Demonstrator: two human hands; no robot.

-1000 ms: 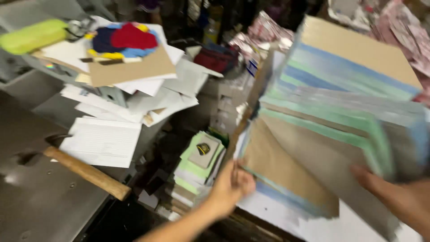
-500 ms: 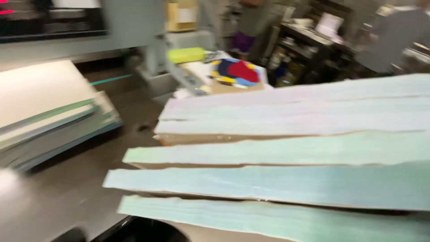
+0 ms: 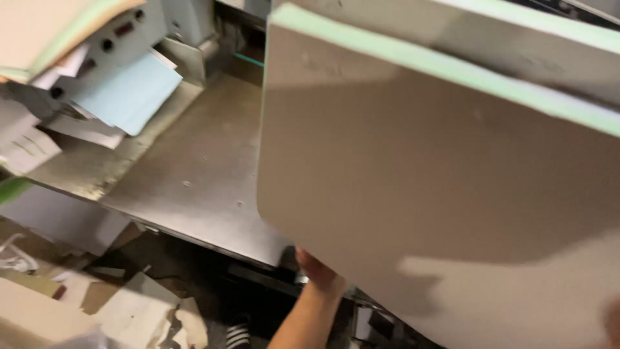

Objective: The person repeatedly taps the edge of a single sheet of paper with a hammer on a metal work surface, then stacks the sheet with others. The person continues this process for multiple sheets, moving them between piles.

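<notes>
I see the left hand [image 3: 318, 271] under the lower edge of a big stack of grey board sheets [image 3: 439, 213], and its grip is closed on that edge from below, with the fingers hidden behind the board. The right hand [image 3: 613, 320] is only a small blur at the lower right corner, so I cannot tell how its grip stands (it seems to be at the stack, but no more is visible). The stack has a pale green layer [image 3: 452, 77] along its upper edge and is held tilted in the air, partly above the metal counter [image 3: 194, 168] and partly beyond its front edge. On the left lie loose papers, among them a light blue sheet [image 3: 132, 90], near a grey machine housing [image 3: 123, 32]. Below, the floor [image 3: 129, 310] is full of cardboard scraps. My judgement is that the risk is sliding: the stack is tilted and supported only at its lower edge, so the layers could fan apart and fall among the scraps. A corner could also hit the counter edge.
</notes>
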